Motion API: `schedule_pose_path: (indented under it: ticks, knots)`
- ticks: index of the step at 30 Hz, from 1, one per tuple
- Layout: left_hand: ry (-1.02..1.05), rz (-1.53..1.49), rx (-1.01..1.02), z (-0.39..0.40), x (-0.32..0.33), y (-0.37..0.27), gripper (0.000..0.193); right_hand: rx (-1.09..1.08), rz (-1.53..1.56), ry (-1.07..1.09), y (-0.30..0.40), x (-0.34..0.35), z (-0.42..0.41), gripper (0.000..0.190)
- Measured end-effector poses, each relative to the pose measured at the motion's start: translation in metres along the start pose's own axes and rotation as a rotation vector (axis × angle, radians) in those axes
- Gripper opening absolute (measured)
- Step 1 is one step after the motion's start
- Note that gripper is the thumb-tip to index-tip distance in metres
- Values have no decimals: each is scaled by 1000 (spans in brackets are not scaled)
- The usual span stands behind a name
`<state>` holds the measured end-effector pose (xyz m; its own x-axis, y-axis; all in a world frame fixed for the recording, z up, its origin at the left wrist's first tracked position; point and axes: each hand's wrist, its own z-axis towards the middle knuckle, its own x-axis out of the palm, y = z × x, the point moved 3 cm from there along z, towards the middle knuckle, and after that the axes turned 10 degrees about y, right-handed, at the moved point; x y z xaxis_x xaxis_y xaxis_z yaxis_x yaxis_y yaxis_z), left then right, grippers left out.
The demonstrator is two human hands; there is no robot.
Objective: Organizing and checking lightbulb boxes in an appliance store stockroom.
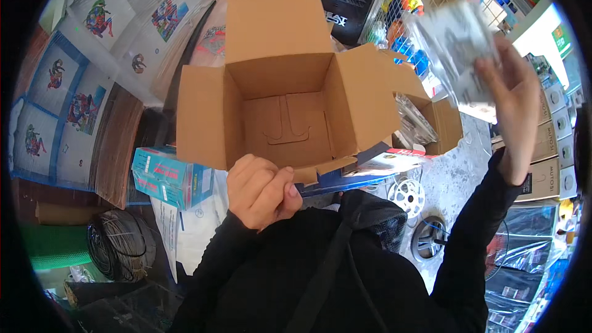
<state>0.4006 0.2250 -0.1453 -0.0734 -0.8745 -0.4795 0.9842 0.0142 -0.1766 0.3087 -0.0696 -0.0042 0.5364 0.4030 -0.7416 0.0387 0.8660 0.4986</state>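
An open cardboard box (282, 76) faces me with its flaps folded outward. Its bare brown bottom shows a cut tab outline. My left hand (263, 189) is closed on the box's near edge, fingers curled and thumb toward me. Up at the right, my right hand (515, 78) grips a clear plastic packet (455, 51) with something grey or silvery inside. Blur hides what the contents are. The packet is held above and right of a second open cardboard box (441, 120), in which several plastic-wrapped items (411, 122) lie.
A turquoise printed carton (162, 178) stands left of the box. Coiled black cable (120, 245) lies lower left, near film-wrapped cabinets (99, 23). White reels (407, 196) rest on the floor. Stacked cartons (545, 178) line the right side; wire mesh (388, 14) rises behind.
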Motion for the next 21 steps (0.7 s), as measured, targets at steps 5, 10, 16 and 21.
schedule_pose_path:
  ticks: [5, 10, 16, 21]
  knots:
    - [-1, 15, 22, 4, 3, 4, 12, 247, -299, 148, -83, 44, -36, 23]
    - [-4, 33, 20, 6, 5, 3, 12, 90, -287, 104, -102, 74, -49, 24]
    - [-41, 55, 15, 6, 5, 3, 11, 169, -334, 187, -92, 83, -54, 25]
    - [-56, 55, 30, 7, 6, 4, 10, 157, -220, 187, -84, 72, -69, 24]
